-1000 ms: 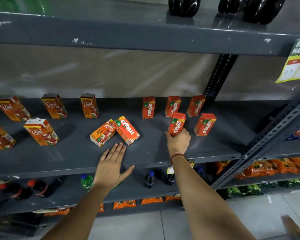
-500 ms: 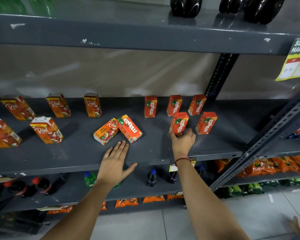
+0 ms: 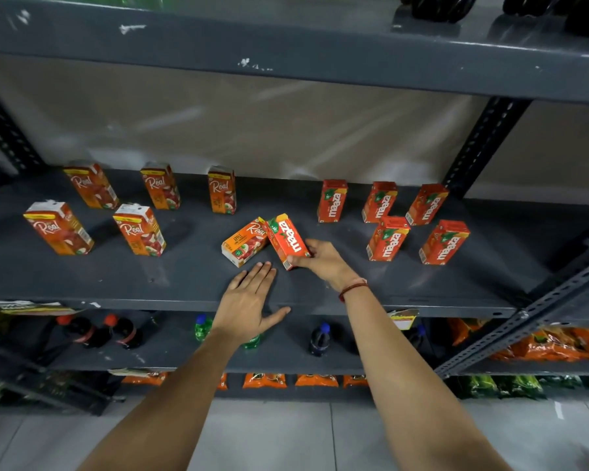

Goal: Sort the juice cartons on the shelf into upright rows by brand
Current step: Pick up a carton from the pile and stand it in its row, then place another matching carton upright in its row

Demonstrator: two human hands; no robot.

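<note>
On the grey shelf (image 3: 116, 283) several Real cartons stand upright at the left, one of them (image 3: 138, 229) near the front. Several Maaza cartons stand upright at the right, the nearest (image 3: 387, 238) in the front row. In the middle a Real carton (image 3: 244, 242) lies on its side, touching a tilted Maaza carton (image 3: 287, 240). My right hand (image 3: 323, 260) grips that Maaza carton at its lower end. My left hand (image 3: 249, 300) rests flat on the shelf's front part, fingers apart, just below the lying Real carton.
A shelf board (image 3: 286, 45) runs overhead with dark bottles (image 3: 436, 6) on it. A slanted metal upright (image 3: 538, 314) crosses at the right. Below are soda bottles (image 3: 318, 339) and orange snack packets (image 3: 541, 345).
My right hand left the upright front-row Maaza carton and moved left to take hold of the tilted Maaza carton in the middle. My left hand stayed flat on the shelf.
</note>
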